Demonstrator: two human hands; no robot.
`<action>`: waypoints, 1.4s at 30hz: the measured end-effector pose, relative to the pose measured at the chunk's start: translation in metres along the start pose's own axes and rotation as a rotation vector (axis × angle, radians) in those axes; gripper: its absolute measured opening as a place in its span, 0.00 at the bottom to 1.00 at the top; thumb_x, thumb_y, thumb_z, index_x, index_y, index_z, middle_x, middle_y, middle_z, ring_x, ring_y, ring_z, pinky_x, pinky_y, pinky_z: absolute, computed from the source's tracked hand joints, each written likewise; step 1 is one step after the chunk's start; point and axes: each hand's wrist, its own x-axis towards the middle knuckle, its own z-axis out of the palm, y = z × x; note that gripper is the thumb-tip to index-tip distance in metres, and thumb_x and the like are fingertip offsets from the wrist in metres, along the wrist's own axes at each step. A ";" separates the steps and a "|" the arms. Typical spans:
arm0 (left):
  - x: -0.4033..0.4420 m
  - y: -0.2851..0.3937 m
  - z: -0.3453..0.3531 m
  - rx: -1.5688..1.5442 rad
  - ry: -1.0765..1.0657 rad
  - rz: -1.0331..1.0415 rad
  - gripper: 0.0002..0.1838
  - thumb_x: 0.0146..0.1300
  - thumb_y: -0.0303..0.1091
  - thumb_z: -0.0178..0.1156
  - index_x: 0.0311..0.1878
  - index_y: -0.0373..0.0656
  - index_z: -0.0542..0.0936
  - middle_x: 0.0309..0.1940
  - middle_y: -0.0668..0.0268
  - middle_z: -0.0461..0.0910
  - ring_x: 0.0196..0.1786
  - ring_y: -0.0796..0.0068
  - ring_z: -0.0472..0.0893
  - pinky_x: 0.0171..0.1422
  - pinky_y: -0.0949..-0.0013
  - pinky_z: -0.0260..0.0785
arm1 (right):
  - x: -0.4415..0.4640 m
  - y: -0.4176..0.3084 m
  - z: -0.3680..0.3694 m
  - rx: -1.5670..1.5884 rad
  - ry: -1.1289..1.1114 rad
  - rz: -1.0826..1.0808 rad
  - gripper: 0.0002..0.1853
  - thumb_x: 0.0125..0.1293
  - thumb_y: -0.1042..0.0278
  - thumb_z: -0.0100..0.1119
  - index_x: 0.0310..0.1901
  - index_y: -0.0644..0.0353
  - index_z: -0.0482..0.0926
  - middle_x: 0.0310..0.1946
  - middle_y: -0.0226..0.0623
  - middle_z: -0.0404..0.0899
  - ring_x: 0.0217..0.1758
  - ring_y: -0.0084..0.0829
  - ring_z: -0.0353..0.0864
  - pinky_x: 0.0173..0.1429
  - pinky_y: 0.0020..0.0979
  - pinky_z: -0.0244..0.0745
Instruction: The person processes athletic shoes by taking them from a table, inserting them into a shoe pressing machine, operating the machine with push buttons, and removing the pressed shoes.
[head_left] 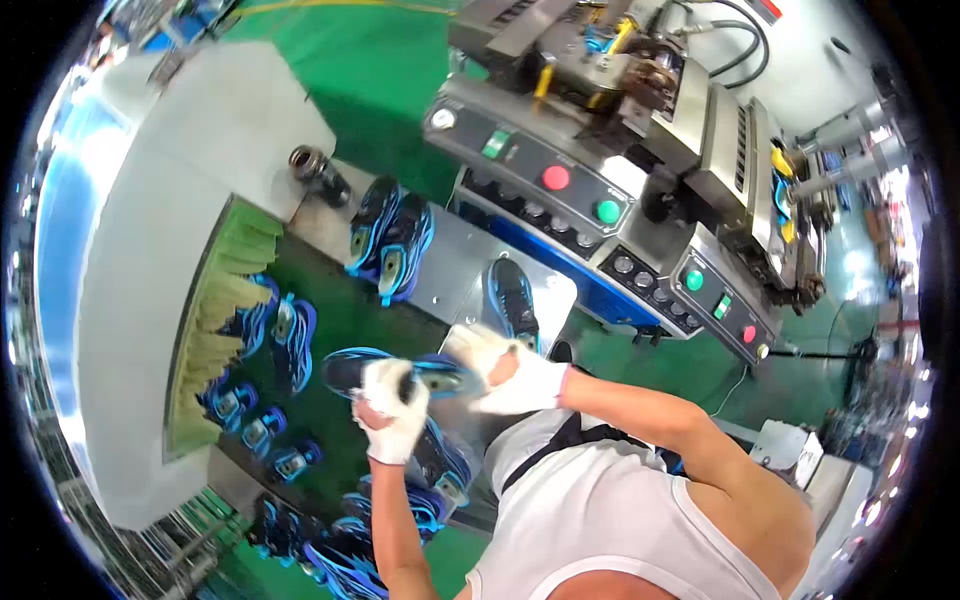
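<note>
In white gloves, both hands are on one dark shoe (343, 371) with blue edging, held sideways above the floor in front of the body. My left hand (392, 410) is closed round its middle. My right hand (500, 370), blurred by motion, is closed at the shoe's other end. Just above the right hand, another black and blue shoe (514, 303) stands on the grey metal table (465, 262). Below the hands lies a further shoe (440, 462), partly hidden by the left hand and forearm.
A pair of shoes (390, 240) and a dark cylinder (320, 176) stand farther left on the table. Several shoes hang or ride by the green-curtained opening (225, 320) of a white machine (130, 250). A press machine with buttons (560, 180) stands at upper right.
</note>
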 end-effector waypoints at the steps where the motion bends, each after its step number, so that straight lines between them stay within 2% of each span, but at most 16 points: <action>1: 0.012 0.030 0.005 -0.043 -0.065 0.143 0.13 0.53 0.26 0.73 0.42 0.41 0.85 0.44 0.57 0.85 0.48 0.53 0.85 0.58 0.55 0.78 | 0.006 0.003 0.015 -0.097 0.000 -0.062 0.43 0.58 0.56 0.70 0.71 0.72 0.68 0.68 0.62 0.74 0.69 0.55 0.77 0.74 0.48 0.71; 4: 0.054 0.081 0.030 -0.079 -0.146 0.319 0.15 0.52 0.26 0.73 0.45 0.43 0.85 0.43 0.57 0.86 0.46 0.54 0.87 0.52 0.57 0.80 | 0.003 0.024 -0.006 0.337 0.098 0.172 0.35 0.57 0.58 0.71 0.64 0.68 0.74 0.53 0.57 0.83 0.51 0.54 0.87 0.54 0.45 0.83; 7: 0.114 0.142 0.058 -0.118 -0.265 0.511 0.20 0.53 0.27 0.75 0.51 0.43 0.84 0.49 0.56 0.85 0.47 0.55 0.86 0.53 0.56 0.81 | -0.025 0.058 -0.066 0.600 0.131 0.251 0.31 0.57 0.54 0.74 0.57 0.66 0.78 0.46 0.51 0.87 0.48 0.45 0.88 0.51 0.41 0.82; 8: 0.129 0.164 0.066 -0.188 -0.222 0.548 0.22 0.55 0.28 0.76 0.54 0.42 0.84 0.52 0.54 0.85 0.50 0.52 0.86 0.55 0.55 0.81 | -0.035 0.064 -0.094 0.742 0.128 0.277 0.31 0.56 0.51 0.76 0.55 0.65 0.80 0.44 0.47 0.88 0.46 0.40 0.88 0.49 0.41 0.82; 10: 0.172 0.220 0.065 -0.187 -0.073 0.740 0.29 0.57 0.31 0.78 0.62 0.40 0.80 0.61 0.49 0.81 0.59 0.45 0.84 0.62 0.52 0.80 | -0.074 0.100 -0.114 0.868 -0.022 0.690 0.32 0.54 0.41 0.78 0.47 0.63 0.83 0.36 0.39 0.84 0.37 0.31 0.82 0.41 0.36 0.78; 11: 0.189 0.239 0.064 -0.170 0.016 0.764 0.32 0.55 0.29 0.79 0.64 0.38 0.79 0.63 0.48 0.79 0.61 0.44 0.82 0.65 0.51 0.78 | -0.092 0.079 -0.176 0.850 -0.013 0.689 0.33 0.54 0.37 0.78 0.44 0.64 0.84 0.34 0.39 0.82 0.34 0.29 0.79 0.38 0.34 0.77; 13: 0.221 0.256 0.077 -0.085 0.213 0.688 0.32 0.55 0.27 0.78 0.64 0.36 0.78 0.64 0.47 0.78 0.62 0.45 0.81 0.68 0.51 0.76 | -0.134 0.119 -0.181 0.988 -0.003 0.770 0.34 0.53 0.38 0.81 0.40 0.67 0.83 0.32 0.35 0.80 0.33 0.25 0.76 0.36 0.30 0.73; 15: 0.251 0.262 0.106 -0.209 0.266 0.548 0.27 0.63 0.20 0.68 0.66 0.37 0.77 0.65 0.53 0.77 0.61 0.63 0.80 0.64 0.63 0.76 | -0.175 0.141 -0.182 1.344 0.241 0.769 0.26 0.55 0.52 0.83 0.41 0.68 0.84 0.33 0.32 0.81 0.33 0.23 0.77 0.36 0.30 0.73; 18: 0.283 0.257 0.133 -0.083 0.135 0.491 0.28 0.62 0.20 0.69 0.67 0.38 0.77 0.62 0.56 0.78 0.52 0.66 0.81 0.60 0.63 0.76 | -0.204 0.127 -0.257 1.882 0.545 0.675 0.24 0.60 0.77 0.78 0.58 0.70 0.82 0.47 0.36 0.87 0.42 0.24 0.85 0.45 0.28 0.81; 19: 0.288 0.259 0.142 -0.064 0.084 0.463 0.29 0.61 0.21 0.70 0.67 0.38 0.77 0.63 0.55 0.78 0.54 0.64 0.82 0.62 0.62 0.76 | -0.215 0.139 -0.260 1.867 0.598 0.466 0.33 0.60 0.80 0.76 0.68 0.66 0.76 0.56 0.40 0.86 0.52 0.28 0.87 0.56 0.32 0.84; 21: 0.292 0.274 0.155 -0.128 0.044 0.410 0.28 0.60 0.23 0.74 0.64 0.35 0.78 0.62 0.50 0.80 0.63 0.52 0.82 0.69 0.57 0.75 | -0.225 0.148 -0.273 1.819 0.719 0.435 0.38 0.59 0.83 0.73 0.73 0.63 0.72 0.57 0.41 0.86 0.57 0.33 0.87 0.61 0.37 0.84; 22: 0.295 0.272 0.162 -0.090 0.047 0.473 0.28 0.60 0.24 0.74 0.64 0.35 0.78 0.62 0.51 0.80 0.63 0.51 0.82 0.69 0.56 0.75 | -0.219 0.140 -0.287 1.854 0.848 0.236 0.41 0.59 0.83 0.71 0.76 0.64 0.69 0.60 0.43 0.85 0.58 0.34 0.87 0.61 0.39 0.85; 26: 0.299 0.277 0.168 -0.079 -0.021 0.490 0.26 0.59 0.25 0.74 0.62 0.36 0.80 0.63 0.50 0.80 0.63 0.50 0.82 0.68 0.55 0.76 | -0.229 0.154 -0.271 1.837 0.968 0.249 0.39 0.60 0.83 0.66 0.75 0.66 0.67 0.60 0.44 0.84 0.57 0.36 0.87 0.59 0.38 0.87; 34: 0.317 0.269 0.152 -0.078 -0.035 0.549 0.23 0.62 0.31 0.72 0.61 0.38 0.81 0.60 0.51 0.82 0.65 0.49 0.80 0.72 0.53 0.72 | -0.218 0.139 -0.247 1.641 1.182 0.420 0.33 0.70 0.68 0.64 0.73 0.60 0.63 0.42 0.32 0.81 0.43 0.31 0.86 0.52 0.32 0.86; 36: 0.332 0.260 0.154 -0.053 -0.026 0.563 0.22 0.64 0.33 0.71 0.61 0.39 0.81 0.60 0.52 0.82 0.65 0.49 0.80 0.71 0.53 0.72 | -0.218 0.152 -0.223 1.783 1.161 0.210 0.35 0.64 0.74 0.69 0.72 0.66 0.67 0.61 0.50 0.81 0.57 0.44 0.87 0.61 0.45 0.88; 42: 0.387 0.241 0.178 0.028 -0.081 0.670 0.21 0.70 0.36 0.65 0.63 0.40 0.81 0.62 0.50 0.82 0.65 0.48 0.80 0.72 0.54 0.71 | -0.223 0.152 -0.224 1.708 1.099 0.461 0.33 0.59 0.82 0.68 0.69 0.65 0.71 0.54 0.44 0.85 0.49 0.38 0.90 0.57 0.42 0.89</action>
